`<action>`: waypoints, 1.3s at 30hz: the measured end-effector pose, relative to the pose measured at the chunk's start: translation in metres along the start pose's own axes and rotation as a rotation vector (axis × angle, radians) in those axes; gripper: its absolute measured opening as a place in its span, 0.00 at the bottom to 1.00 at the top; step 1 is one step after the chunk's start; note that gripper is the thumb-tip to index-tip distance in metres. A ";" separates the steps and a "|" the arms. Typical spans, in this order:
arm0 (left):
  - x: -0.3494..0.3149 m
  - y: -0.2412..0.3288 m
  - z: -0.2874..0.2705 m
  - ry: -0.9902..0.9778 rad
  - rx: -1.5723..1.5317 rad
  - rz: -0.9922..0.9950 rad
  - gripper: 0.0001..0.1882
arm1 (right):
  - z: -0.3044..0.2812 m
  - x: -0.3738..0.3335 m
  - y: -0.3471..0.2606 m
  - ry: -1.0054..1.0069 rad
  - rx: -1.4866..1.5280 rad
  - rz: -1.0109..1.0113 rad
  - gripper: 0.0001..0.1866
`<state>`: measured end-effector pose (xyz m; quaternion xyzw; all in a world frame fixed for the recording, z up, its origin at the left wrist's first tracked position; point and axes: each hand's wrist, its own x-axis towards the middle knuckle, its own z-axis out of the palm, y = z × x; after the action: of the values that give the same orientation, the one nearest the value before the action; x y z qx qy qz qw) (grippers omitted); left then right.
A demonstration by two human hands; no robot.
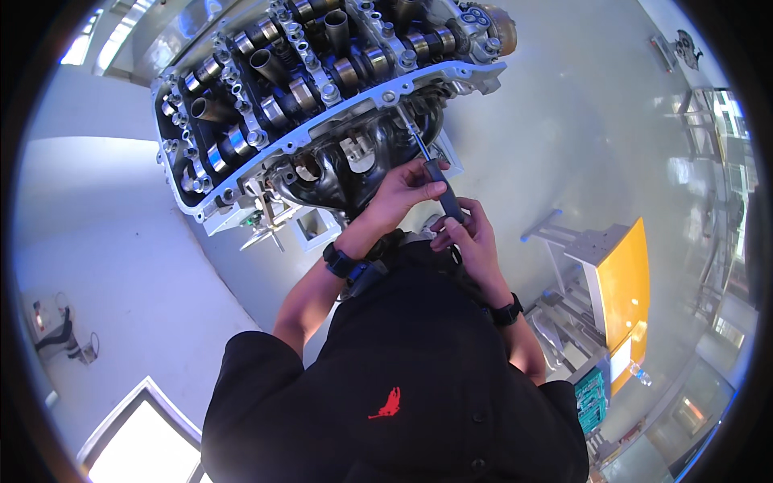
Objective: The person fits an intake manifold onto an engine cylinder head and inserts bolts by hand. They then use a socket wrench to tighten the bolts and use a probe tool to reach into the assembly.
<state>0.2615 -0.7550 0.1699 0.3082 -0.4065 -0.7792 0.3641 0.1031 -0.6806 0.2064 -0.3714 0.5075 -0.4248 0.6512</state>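
Observation:
In front of me stands an engine cylinder head (pixel 318 130) with its cover off. Rows of shiny camshaft lobes (pixel 303 94) and upright dark tubes (pixel 269 66) show inside its silver rim. Below the near rim hangs a black curved manifold (pixel 330 183). My left hand (pixel 393 200) is closed around the upper part of a dark-handled screwdriver (pixel 448 197). Its thin metal shaft slants up to the manifold, beneath the rim; the tip's exact contact is hard to see. My right hand (pixel 473 235) pinches the handle's lower end, close to my body.
A workbench with an orange-yellow top (pixel 626 282) stands at the right, with a teal tray (pixel 592 400) near its lower end. At lower left is a bright, white-framed panel (pixel 145 439). A clear bottle (pixel 640 373) lies beyond the bench.

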 end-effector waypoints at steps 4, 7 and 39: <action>0.004 0.007 0.011 0.052 -0.154 0.027 0.23 | -0.016 0.007 0.004 -0.135 0.110 0.150 0.23; -0.004 0.010 0.012 0.010 -0.213 0.035 0.23 | -0.023 0.006 0.013 -0.145 0.170 0.154 0.18; -0.004 0.012 0.019 0.031 -0.250 0.098 0.23 | -0.005 0.009 0.007 -0.007 0.072 0.087 0.20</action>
<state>0.2527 -0.7486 0.1904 0.2521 -0.3149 -0.8004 0.4435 0.1010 -0.6862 0.1956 -0.3270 0.5053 -0.4127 0.6837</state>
